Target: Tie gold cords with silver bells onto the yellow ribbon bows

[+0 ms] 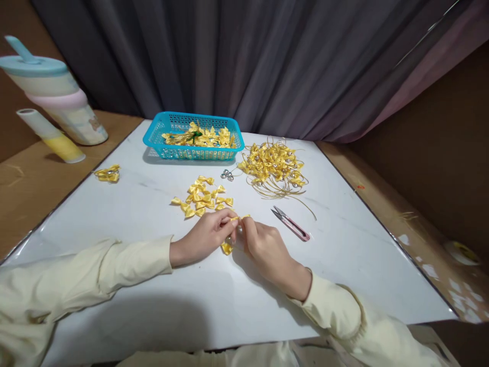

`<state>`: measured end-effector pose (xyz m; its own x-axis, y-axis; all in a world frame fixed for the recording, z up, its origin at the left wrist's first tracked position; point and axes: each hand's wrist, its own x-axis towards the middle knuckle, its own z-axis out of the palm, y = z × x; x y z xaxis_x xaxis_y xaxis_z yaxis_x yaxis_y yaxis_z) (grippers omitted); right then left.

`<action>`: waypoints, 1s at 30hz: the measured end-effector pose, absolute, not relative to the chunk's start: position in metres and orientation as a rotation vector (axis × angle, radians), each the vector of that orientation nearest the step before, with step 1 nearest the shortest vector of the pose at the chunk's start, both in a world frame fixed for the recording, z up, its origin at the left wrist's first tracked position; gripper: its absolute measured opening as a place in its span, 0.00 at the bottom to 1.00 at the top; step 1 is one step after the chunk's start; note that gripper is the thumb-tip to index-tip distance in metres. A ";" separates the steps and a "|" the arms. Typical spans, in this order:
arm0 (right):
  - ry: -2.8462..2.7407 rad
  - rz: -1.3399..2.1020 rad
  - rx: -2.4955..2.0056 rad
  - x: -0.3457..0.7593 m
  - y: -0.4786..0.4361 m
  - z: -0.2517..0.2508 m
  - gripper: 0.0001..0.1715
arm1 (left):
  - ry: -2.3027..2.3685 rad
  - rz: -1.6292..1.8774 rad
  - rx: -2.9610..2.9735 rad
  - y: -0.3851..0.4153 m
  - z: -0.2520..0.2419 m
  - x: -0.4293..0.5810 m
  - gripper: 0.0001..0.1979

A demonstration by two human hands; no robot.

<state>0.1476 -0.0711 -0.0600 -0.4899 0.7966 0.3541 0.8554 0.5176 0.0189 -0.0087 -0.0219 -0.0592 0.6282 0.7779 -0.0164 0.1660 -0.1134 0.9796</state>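
My left hand [208,234] and my right hand [265,245] meet over the white board, both with fingers pinched together. Between their fingertips is a small yellow ribbon bow [245,216], mostly hidden by the fingers. Just below the left fingers hangs or lies another yellow bow [226,248], with something shiny above it; whether it joins the held one I cannot tell. Beyond my left hand lies a loose heap of yellow satin bows [204,196]. Small silver charms or bells [226,175] sit behind that heap. Thread snips [291,224] with pink handles rest right of my right hand.
A blue plastic basket [193,154] holding yellow bows and gold cord stands at the back. Right of it is a pile of finished-looking bows with gold cords [273,165]. A small yellow bundle [108,173], a tumbler [69,102] and a yellow-white tube [57,140] are at left.
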 end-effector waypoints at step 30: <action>-1.470 1.526 -1.090 0.170 -0.049 -0.029 0.20 | 0.538 0.745 2.178 -0.030 -0.058 -0.018 0.10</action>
<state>0.1695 -0.0486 -0.0292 -0.3644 0.9277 -0.0812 0.0463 -0.0691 -0.9965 -0.0181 -0.0301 -0.0576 0.7413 0.5800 0.3377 0.1379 -0.6241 0.7691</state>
